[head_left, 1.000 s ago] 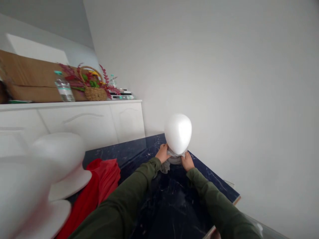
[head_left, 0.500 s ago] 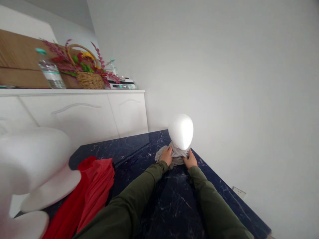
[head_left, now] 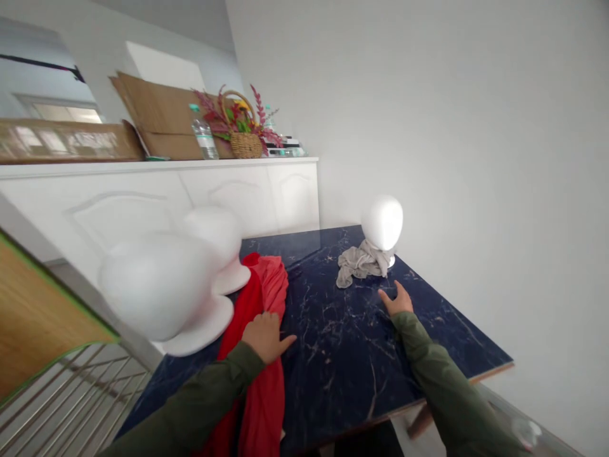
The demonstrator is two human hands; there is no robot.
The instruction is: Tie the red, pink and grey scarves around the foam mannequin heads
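Over the red scarf [head_left: 259, 406] at the table's left side is my left hand [head_left: 264, 337], its thumb stretched out to the right; whether it touches the fabric I cannot tell. The cloth shows a deep red part and a lighter coral part. My right hand [head_left: 397, 299] is open above the table, thumb and fingers apart, with nothing in it. Beyond it stands a white mannequin head [head_left: 382, 222], with a crumpled grey scarf [head_left: 364, 260] bunched around its neck and trailing left on the tabletop.
Two more white mannequin heads, a near one [head_left: 159, 285] and a farther one [head_left: 216, 238], stand left on the dark marbled table [head_left: 333, 355]. Behind are a white cabinet [head_left: 233, 197], a flower basket [head_left: 246, 145] and a bottle [head_left: 205, 136]. A metal rack [head_left: 90, 393] is lower left.
Both hands have let go of the grey scarf and drawn back from the mannequin head. My left hand has moved left to the red scarf. The view has turned left.
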